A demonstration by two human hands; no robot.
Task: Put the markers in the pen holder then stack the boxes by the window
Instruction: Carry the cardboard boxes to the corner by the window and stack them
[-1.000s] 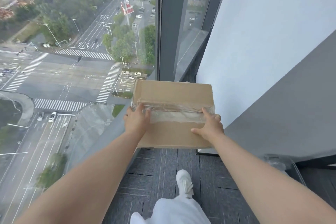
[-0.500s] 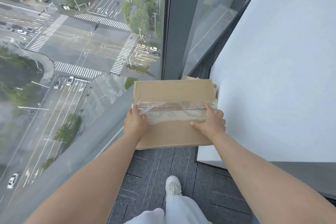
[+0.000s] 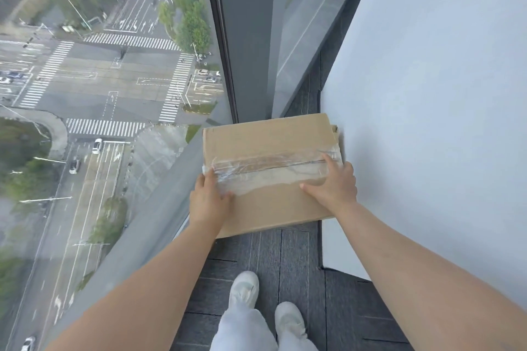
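Note:
A brown cardboard box (image 3: 265,139) with clear tape across its top sits low in the corner between the window and a white wall. My left hand (image 3: 206,202) grips its left near edge, thumb on the tape. My right hand (image 3: 335,185) holds its right side, fingers spread over the top. A sliver of another cardboard edge (image 3: 334,129) shows under the box at its far right corner. No markers or pen holder are in view.
Floor-to-ceiling window glass (image 3: 114,94) runs along the left with a grey frame post (image 3: 245,37) behind the box. A white wall (image 3: 427,94) closes in the right. Dark carpet tiles (image 3: 285,253) lie in front, with my white shoes (image 3: 243,289) on them.
The box has come down and forward into the corner, closer to the wall, with both hands still on it. My view has tilted further down and both feet show now.

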